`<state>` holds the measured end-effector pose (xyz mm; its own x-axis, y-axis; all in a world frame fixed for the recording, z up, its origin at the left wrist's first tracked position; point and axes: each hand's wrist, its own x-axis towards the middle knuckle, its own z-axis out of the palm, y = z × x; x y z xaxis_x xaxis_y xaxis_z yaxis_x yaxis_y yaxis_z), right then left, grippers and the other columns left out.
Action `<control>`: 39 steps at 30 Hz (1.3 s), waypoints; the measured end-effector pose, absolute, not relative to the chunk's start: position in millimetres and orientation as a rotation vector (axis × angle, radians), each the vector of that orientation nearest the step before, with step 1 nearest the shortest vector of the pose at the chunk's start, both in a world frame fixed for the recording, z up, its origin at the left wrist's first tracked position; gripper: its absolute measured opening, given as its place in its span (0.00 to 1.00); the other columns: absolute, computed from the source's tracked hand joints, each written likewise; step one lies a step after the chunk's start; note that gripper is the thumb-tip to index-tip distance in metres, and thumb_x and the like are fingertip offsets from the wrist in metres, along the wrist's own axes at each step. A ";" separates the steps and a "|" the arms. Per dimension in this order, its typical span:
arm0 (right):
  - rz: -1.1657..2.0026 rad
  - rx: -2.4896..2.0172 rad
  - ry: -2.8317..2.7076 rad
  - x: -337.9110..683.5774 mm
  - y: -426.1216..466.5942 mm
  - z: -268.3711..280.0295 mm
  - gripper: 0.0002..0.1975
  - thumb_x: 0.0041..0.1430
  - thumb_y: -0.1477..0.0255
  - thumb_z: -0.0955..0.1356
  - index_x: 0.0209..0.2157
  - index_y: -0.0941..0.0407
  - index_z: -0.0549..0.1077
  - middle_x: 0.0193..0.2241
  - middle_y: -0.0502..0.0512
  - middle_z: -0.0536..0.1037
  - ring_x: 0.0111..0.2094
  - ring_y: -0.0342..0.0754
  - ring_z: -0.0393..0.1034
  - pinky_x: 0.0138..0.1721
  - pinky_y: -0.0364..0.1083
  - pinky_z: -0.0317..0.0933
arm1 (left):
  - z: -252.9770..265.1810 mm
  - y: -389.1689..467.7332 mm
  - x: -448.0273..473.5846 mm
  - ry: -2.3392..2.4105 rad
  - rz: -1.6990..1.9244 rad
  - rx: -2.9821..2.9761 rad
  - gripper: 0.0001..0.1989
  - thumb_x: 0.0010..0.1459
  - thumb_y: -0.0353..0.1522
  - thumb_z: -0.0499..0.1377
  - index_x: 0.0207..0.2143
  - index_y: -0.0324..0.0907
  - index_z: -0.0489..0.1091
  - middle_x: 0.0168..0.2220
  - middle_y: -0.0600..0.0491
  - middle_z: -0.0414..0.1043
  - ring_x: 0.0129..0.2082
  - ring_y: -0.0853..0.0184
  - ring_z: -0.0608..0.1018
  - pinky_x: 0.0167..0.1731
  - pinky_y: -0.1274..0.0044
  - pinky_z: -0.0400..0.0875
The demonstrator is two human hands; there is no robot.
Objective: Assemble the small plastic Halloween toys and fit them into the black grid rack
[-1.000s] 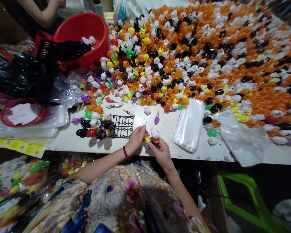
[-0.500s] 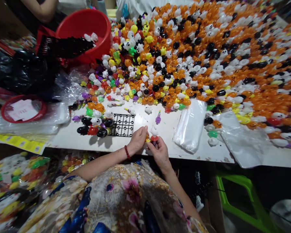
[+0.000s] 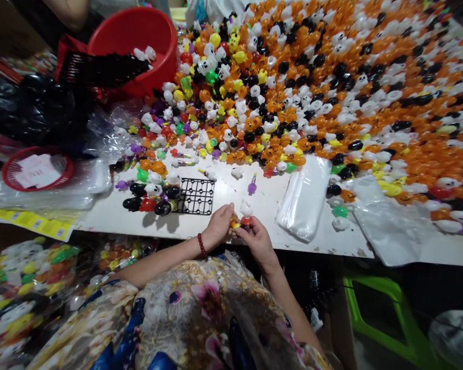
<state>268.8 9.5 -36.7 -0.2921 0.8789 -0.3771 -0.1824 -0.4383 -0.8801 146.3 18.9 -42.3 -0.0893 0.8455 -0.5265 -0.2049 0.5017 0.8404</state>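
I see the right hand (image 3: 260,243) nearer, fingers closed around the white-and-red figure (image 3: 246,208), at its 11 o'clock, long axis toward 12; the left hand (image 3: 217,226) pinches an orange-yellow piece (image 3: 234,224).

White table (image 3: 231,191), green plastic stool (image 3: 407,339), dim light

White tabletop (image 3: 226,192), bearing at rear and right a dense heap of orange, white and black plastic figures (image 3: 332,87); nearer the front edge, from left to right, a black grid (image 3: 196,196), a purple-ended piece (image 3: 252,186) and folded clear bags (image 3: 304,198).
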 end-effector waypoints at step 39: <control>1.455 -1.140 -1.246 262.6 76.4 -8.5 0.23 0.44 0.52 0.76 0.33 0.56 0.77 0.24 0.51 0.77 0.23 0.45 0.72 0.28 0.47 0.71 | -46.8 19.9 98.3 0.722 1.237 0.139 0.08 0.56 0.27 0.63 0.41 0.36 0.74 0.40 0.46 0.77 0.36 0.68 0.80 0.45 0.76 0.74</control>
<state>262.6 76.4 -8.5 -0.1904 0.9770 -0.0958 -0.0558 -0.1082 -0.9926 98.3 19.9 -46.8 0.1392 0.8942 -0.4255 -0.8100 0.3500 0.4705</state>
